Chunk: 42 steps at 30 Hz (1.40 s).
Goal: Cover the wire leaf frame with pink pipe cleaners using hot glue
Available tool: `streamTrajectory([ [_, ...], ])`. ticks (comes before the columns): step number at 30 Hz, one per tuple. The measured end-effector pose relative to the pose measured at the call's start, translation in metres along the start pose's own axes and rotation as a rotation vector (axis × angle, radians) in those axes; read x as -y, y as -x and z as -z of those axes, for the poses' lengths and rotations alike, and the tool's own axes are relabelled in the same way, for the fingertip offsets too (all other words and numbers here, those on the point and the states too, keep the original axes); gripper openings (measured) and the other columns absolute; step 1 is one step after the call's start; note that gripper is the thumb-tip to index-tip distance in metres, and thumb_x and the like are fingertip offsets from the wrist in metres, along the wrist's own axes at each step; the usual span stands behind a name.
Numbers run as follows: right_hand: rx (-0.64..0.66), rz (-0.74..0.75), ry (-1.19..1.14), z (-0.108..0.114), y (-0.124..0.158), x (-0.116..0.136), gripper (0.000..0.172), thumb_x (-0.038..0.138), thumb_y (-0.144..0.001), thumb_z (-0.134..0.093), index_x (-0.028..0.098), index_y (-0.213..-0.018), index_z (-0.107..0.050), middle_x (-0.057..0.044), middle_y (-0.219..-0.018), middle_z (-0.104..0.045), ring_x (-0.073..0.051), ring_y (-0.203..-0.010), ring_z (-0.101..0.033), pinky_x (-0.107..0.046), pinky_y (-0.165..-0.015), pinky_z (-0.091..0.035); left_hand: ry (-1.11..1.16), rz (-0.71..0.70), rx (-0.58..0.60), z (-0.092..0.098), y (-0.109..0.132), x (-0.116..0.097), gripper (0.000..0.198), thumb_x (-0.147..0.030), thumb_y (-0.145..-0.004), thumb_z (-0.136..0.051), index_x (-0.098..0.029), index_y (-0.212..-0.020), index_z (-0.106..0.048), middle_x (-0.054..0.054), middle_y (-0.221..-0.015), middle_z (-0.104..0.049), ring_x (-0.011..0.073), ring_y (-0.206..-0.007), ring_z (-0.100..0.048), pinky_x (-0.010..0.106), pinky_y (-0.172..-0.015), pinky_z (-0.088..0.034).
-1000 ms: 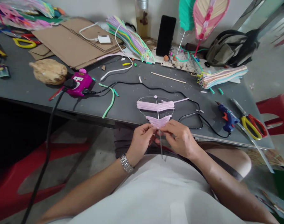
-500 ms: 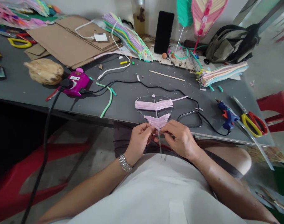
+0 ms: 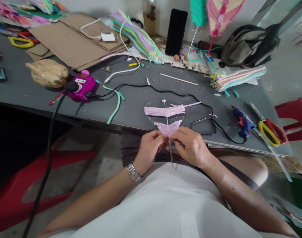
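A leaf-shaped wire frame (image 3: 182,118) with a central stem lies over the table's front edge. Across it run two V-shaped bands of pink pipe cleaners (image 3: 167,128), with a gap between them. My left hand (image 3: 151,145) pinches the lower tip of the frame from the left, thumb and fingers together. From the right, my right hand (image 3: 189,143) pinches the same tip beside the stem. The bare stem (image 3: 171,153) hangs down between both hands. What the fingertips press on is partly hidden. A loose pink pipe cleaner (image 3: 192,104) lies behind the frame's right side.
At right lie a blue glue gun (image 3: 244,123) with a long glue stick and yellow-red scissors (image 3: 270,130). A black cord (image 3: 153,86) crosses the table to a magenta power socket (image 3: 83,86). Pipe cleaner bundles (image 3: 138,36), cardboard (image 3: 64,39) and an upright phone (image 3: 176,32) stand or lie behind.
The view has shifted slightly. My right fingers have moved in a little closer to the frame's lower tip; both hands keep their pinch there.
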State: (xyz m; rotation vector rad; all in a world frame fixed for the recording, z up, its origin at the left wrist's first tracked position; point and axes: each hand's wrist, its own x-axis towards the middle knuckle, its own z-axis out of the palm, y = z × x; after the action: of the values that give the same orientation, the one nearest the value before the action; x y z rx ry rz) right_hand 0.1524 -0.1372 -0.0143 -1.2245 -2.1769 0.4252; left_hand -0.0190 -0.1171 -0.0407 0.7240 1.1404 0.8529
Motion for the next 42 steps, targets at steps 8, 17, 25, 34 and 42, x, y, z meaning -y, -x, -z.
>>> streamTrajectory([
  [8, 0.099, -0.036, 0.008, 0.006, -0.001, 0.000, 0.025, 0.003, -0.090, -0.050, 0.018, -0.090, -0.069, -0.009, -0.094, -0.070, -0.021, -0.089, -0.065, -0.031, -0.077, -0.049, 0.044, 0.068, 0.012, -0.002, 0.000, 0.002, 0.027, -0.035, -0.062, -0.080, -0.015, -0.062, -0.061, -0.003, -0.054, -0.061, 0.0090, -0.047, -0.056, 0.020, -0.045, -0.029],
  [17, 0.105, -0.037, 0.033, 0.011, -0.004, -0.007, 0.021, 0.002, -0.091, -0.051, 0.019, -0.091, -0.064, -0.006, -0.087, -0.066, -0.019, -0.083, -0.061, -0.030, -0.075, -0.046, 0.021, 0.033, -0.005, -0.003, 0.000, 0.004, 0.028, -0.036, -0.065, -0.079, -0.017, -0.062, -0.059, -0.002, -0.052, -0.061, 0.0077, -0.044, -0.049, 0.021, -0.047, -0.029],
  [25, 0.143, -0.033, 0.050, 0.008, -0.003, -0.007, 0.024, 0.000, -0.088, -0.047, 0.018, -0.089, -0.064, -0.008, -0.088, -0.065, -0.021, -0.086, -0.060, -0.031, -0.077, -0.045, 0.024, 0.019, -0.001, -0.004, 0.000, 0.006, 0.025, -0.035, -0.064, -0.077, -0.017, -0.061, -0.059, -0.003, -0.051, -0.060, 0.0081, -0.045, -0.049, 0.022, -0.047, -0.029],
  [34, 0.186, -0.020, 0.063, 0.011, -0.003, 0.001, 0.025, 0.002, -0.092, -0.045, 0.017, -0.084, -0.064, -0.007, -0.085, -0.062, -0.020, -0.081, -0.057, -0.031, -0.073, -0.042, 0.036, 0.029, 0.007, -0.004, 0.000, 0.007, 0.024, -0.033, -0.064, -0.077, -0.018, -0.061, -0.057, -0.002, -0.051, -0.060, 0.0088, -0.046, -0.050, 0.022, -0.047, -0.029],
  [42, 0.115, -0.029, 0.063, 0.004, 0.001, 0.000, 0.022, 0.002, -0.089, -0.048, 0.020, -0.087, -0.061, -0.007, -0.085, -0.064, -0.020, -0.082, -0.058, -0.031, -0.073, -0.042, 0.057, 0.057, 0.022, -0.002, 0.003, 0.006, 0.022, -0.034, -0.068, -0.074, -0.017, -0.064, -0.060, -0.001, -0.058, -0.063, 0.0093, -0.050, -0.054, 0.021, -0.049, -0.033],
])
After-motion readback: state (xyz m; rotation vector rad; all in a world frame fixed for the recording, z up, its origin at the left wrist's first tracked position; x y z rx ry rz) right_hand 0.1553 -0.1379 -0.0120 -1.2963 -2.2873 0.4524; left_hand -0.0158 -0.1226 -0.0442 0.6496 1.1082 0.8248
